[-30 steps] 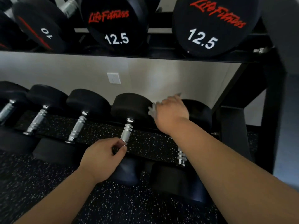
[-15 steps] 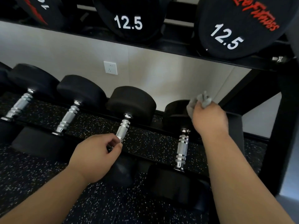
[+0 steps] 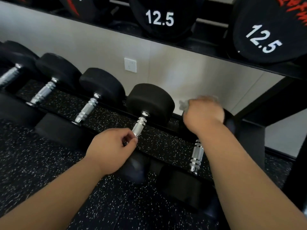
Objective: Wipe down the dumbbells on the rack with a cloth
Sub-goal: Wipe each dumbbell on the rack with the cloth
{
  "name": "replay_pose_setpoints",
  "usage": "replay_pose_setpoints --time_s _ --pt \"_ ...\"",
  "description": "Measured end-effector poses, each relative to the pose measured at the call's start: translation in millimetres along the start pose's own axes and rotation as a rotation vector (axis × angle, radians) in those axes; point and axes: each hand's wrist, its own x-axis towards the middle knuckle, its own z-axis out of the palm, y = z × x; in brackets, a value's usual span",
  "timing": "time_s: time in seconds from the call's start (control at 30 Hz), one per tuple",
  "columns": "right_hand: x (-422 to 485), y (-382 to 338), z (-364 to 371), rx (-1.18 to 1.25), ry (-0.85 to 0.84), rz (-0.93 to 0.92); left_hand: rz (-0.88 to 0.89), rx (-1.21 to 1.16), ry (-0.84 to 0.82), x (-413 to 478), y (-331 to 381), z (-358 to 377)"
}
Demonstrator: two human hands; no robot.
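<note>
Dumbbells (image 3: pixel 101 87) lie in a row on the lower tier of the rack (image 3: pixel 252 141), chrome handles pointing toward the person. Left hand (image 3: pixel 113 150) grasps the near end of the handle of the second dumbbell from the right (image 3: pixel 149 103), fingers curled round the chrome. Right hand (image 3: pixel 203 115) is clenched on a grey cloth (image 3: pixel 184 105), which is blurred, and holds it against the far head of the rightmost dumbbell (image 3: pixel 196 155), just beside the neighbouring head. Upper shelf (image 3: pixel 116 29) carries larger dumbbells marked 12.5 (image 3: pixel 159 19). White wall socket (image 3: pixel 130 65) sits behind the rack.
</note>
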Motion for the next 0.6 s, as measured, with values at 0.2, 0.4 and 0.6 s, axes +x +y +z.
replay_pose_setpoints --time_s 0.2,0.4,0.6 --pt "-37.7 -52.0 29.8 -0.745 -0.303 -0.385 -0.026 -0.016 -0.011 -3.3 0.4 -1.3" --pt "-14.4 -21.2 -10.0 -0.012 -0.029 -0.156 -0.03 -0.045 -0.013 -4.0 3.9 -3.1" --pt "13.8 -30.4 -30.2 0.638 0.205 -0.109 -0.029 -0.057 -0.008 -4.9 3.5 -4.0"
